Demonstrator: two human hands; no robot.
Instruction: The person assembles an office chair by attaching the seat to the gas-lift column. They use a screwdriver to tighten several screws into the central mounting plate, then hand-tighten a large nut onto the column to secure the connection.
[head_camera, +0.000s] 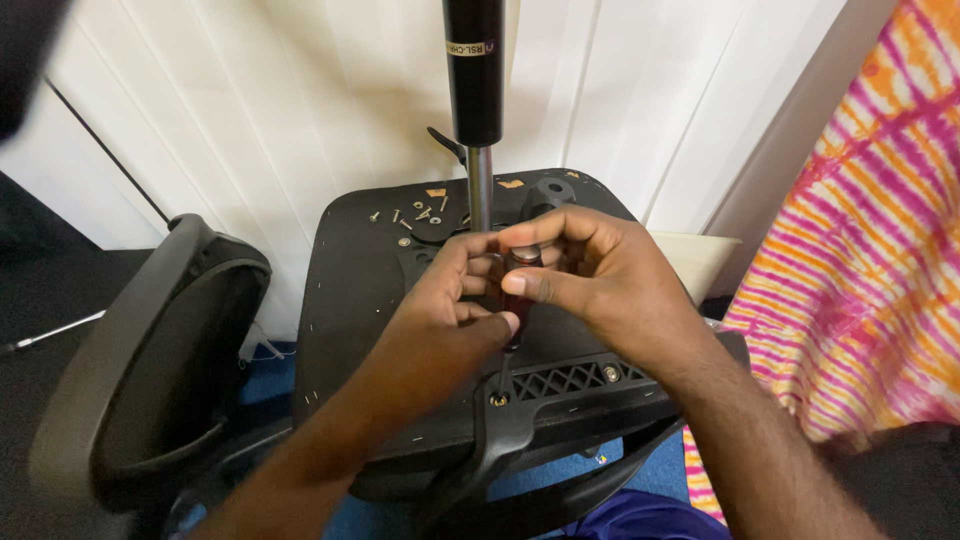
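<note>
An upturned black office chair seat (350, 290) faces me, its gas cylinder (473, 70) standing straight up. Both hands wrap a dark-handled screwdriver (520, 262) held upright over the seat. My left hand (450, 310) grips the lower handle and shaft. My right hand (590, 270) closes over the handle's top. The screwdriver tip sits in a screw (498, 399) on the black armrest bracket (560, 382) near the seat's front edge. A second screw (610, 373) sits further right on the bracket.
Several loose screws and washers (415, 213) lie at the seat's far edge. A black armrest (150, 350) curves up at the left. White vertical blinds (280, 100) hang behind. A pink and orange patterned cloth (870, 250) hangs at the right. Blue floor (270, 370) shows below.
</note>
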